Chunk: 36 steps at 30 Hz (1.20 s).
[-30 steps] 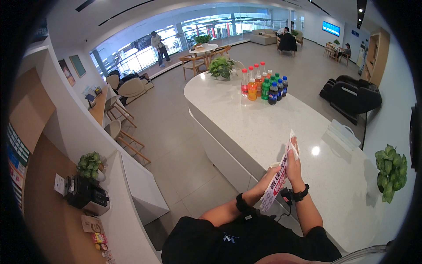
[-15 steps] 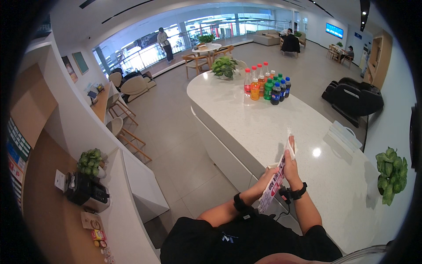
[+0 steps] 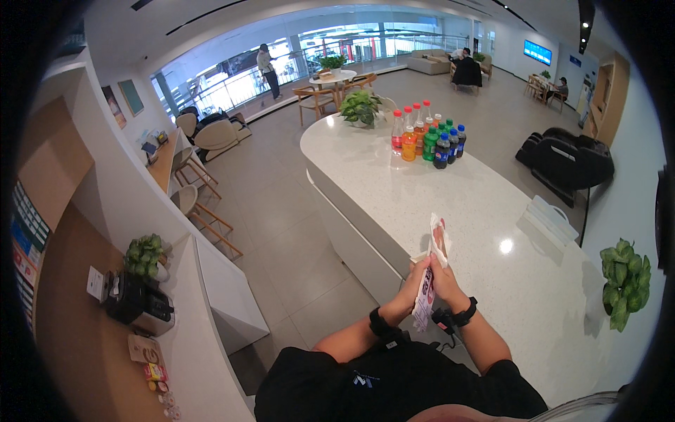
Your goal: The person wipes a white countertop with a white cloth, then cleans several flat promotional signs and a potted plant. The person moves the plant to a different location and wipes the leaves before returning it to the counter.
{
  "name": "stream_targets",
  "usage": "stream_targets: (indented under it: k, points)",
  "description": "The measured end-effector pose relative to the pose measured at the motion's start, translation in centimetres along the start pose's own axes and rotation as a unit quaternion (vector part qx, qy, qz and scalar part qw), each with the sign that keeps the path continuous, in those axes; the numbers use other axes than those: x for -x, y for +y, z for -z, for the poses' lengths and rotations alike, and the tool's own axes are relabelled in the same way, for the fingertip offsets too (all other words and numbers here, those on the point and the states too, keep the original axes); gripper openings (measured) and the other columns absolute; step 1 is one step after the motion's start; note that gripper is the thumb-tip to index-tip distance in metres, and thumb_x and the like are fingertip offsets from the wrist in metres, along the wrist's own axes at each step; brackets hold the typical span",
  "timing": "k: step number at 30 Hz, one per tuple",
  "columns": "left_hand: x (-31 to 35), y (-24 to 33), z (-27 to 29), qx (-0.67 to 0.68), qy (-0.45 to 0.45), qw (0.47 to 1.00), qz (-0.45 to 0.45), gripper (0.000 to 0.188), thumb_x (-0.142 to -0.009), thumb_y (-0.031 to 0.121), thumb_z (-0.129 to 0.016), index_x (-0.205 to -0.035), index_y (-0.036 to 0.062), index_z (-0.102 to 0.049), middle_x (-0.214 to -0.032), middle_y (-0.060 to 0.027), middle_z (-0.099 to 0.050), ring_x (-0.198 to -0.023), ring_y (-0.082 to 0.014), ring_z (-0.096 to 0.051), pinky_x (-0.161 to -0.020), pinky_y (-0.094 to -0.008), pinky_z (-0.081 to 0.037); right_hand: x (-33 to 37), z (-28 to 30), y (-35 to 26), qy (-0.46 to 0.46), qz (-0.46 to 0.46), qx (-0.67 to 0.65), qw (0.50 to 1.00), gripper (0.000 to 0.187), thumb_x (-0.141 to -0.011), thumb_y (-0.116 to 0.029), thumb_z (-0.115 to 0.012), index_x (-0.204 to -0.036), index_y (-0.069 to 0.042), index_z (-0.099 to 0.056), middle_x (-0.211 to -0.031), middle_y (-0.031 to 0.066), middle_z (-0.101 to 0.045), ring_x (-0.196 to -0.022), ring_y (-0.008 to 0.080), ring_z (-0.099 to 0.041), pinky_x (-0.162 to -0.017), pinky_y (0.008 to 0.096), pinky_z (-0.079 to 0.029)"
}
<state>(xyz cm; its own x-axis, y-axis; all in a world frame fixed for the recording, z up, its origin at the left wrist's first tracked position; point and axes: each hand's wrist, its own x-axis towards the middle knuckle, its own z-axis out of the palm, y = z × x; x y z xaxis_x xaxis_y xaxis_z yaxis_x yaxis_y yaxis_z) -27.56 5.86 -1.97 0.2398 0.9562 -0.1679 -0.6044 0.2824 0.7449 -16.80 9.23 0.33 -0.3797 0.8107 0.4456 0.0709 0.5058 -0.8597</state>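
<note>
Left hand (image 3: 408,290) closed on a thin white packet (image 3: 425,298) with purple print.
I see the right hand (image 3: 446,283) gripping it too, by the glossy white counter (image 3: 485,211): held, not set down; whether unsealed, I cannot tell.

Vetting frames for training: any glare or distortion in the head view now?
Head view: a bright glare spot on the white counter, clear of the held package; head view: fisheye curvature, black corners; head view: far windows look overexposed in places.

2 hands (image 3: 412,287) hold a printed packet (image 3: 425,297), probably paper.
</note>
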Motion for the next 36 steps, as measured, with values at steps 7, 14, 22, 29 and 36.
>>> stream_targets:
  k: [7,14,22,29,36]
  points:
    - [-0.1,-0.2,1.5,0.024,0.088,0.988,-0.127,0.042,-0.096,0.046,-0.042,-0.109,0.0088,-0.054,-0.088,-0.0014,-0.056,-0.079,-0.0104,-0.054,-0.069,-0.0238,-0.045,-0.9,-2.1,-0.6,-0.075,-0.006,-0.043,0.996,0.052,-0.102,-0.019,-0.030,-0.148,0.001,-0.016,-0.157,0.0152,-0.007,-0.145,0.0266,-0.003,-0.116,0.0353,-0.005]
    - [-0.4,0.9,6.0,0.021,0.174,0.957,-0.229,0.054,-0.092,0.050,-0.046,-0.120,0.0043,-0.041,-0.110,-0.0086,-0.042,-0.105,-0.0192,-0.045,-0.093,-0.0323,-0.038,-1.0,-6.8,-1.5,-0.139,0.019,-0.047,0.989,0.052,-0.101,-0.018,-0.031,-0.149,-0.001,-0.016,-0.157,0.0131,-0.009,-0.145,0.0259,-0.006,-0.116,0.0345,-0.007]
    - [2.4,5.0,6.1,0.093,0.282,0.929,-0.220,0.052,-0.088,0.051,-0.051,-0.109,0.0052,-0.043,-0.105,-0.0077,-0.046,-0.092,-0.0173,-0.050,-0.080,-0.0314,-0.046,-0.1,-10.1,-2.4,-0.193,0.001,-0.080,0.978,0.056,-0.101,-0.024,-0.031,-0.149,-0.001,-0.013,-0.157,0.0141,-0.009,-0.145,0.0261,-0.005,-0.116,0.0346,-0.006]
    - [0.0,4.5,11.8,0.028,0.311,0.905,-0.289,0.052,-0.088,0.050,-0.052,-0.109,0.0035,-0.043,-0.108,-0.0109,-0.043,-0.101,-0.0200,-0.044,-0.094,-0.0315,-0.036,1.0,-10.7,-4.0,-0.245,0.001,-0.077,0.967,0.055,-0.102,-0.025,-0.031,-0.149,-0.001,-0.016,-0.157,0.0141,-0.008,-0.145,0.0270,-0.005,-0.116,0.0353,-0.005]
    - [1.3,7.6,10.3,0.131,0.329,0.881,-0.314,0.047,-0.086,0.042,-0.056,-0.110,0.0052,-0.040,-0.108,-0.0073,-0.043,-0.101,-0.0181,-0.043,-0.094,-0.0299,-0.033,1.3,-10.5,-4.1,-0.293,0.011,-0.100,0.951,0.057,-0.102,-0.030,-0.030,-0.149,-0.002,-0.014,-0.158,0.0115,-0.005,-0.145,0.0254,-0.002,-0.116,0.0357,-0.002]
